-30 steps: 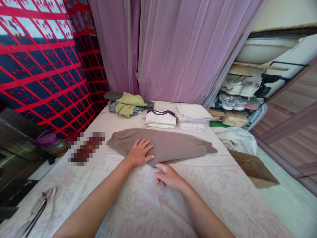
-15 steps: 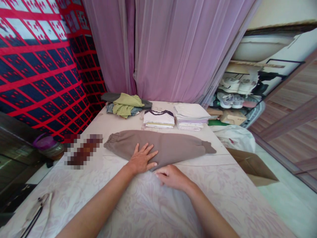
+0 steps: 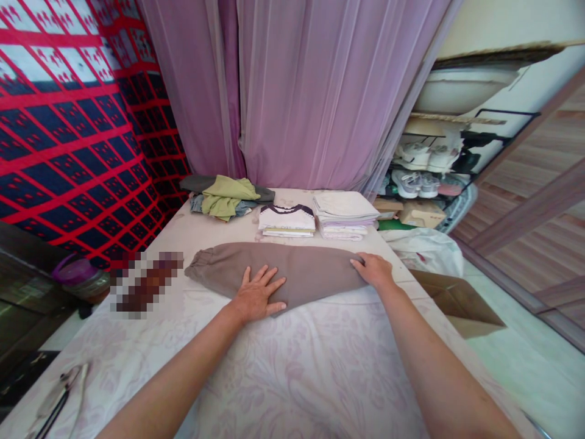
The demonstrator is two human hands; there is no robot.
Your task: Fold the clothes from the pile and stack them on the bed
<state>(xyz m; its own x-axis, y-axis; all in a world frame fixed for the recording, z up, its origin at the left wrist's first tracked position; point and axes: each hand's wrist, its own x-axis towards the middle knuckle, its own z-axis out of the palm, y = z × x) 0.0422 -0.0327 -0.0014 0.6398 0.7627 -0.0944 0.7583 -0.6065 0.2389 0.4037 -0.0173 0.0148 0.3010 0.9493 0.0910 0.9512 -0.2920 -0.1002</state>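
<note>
A pair of brown trousers [image 3: 301,274], folded lengthwise, lies across the bed, with its gathered waistband [image 3: 198,262] at the left. My left hand [image 3: 258,297] presses flat on the middle of the trousers near the lower edge, fingers spread. At the far right end, my right hand [image 3: 375,268] grips the leg's cuff, which its fingers cover. Behind the trousers sit a stack of folded shirts [image 3: 287,221] and a stack of folded pale cloths [image 3: 345,213]. A loose heap of clothes [image 3: 226,196], olive green on top, lies at the back left.
A patterned sheet covers the bed [image 3: 292,372]. Eyeglasses or a cord-like item [image 3: 64,390] rest at its near left. Purple curtains [image 3: 297,91] hang behind. To the right stand a shoe rack [image 3: 415,183] and an open cardboard box [image 3: 457,299] on the floor.
My right hand has moved from the trousers' lower middle edge to the cuff at the right end. My left hand stays flat on the fabric. The view has shifted slightly.
</note>
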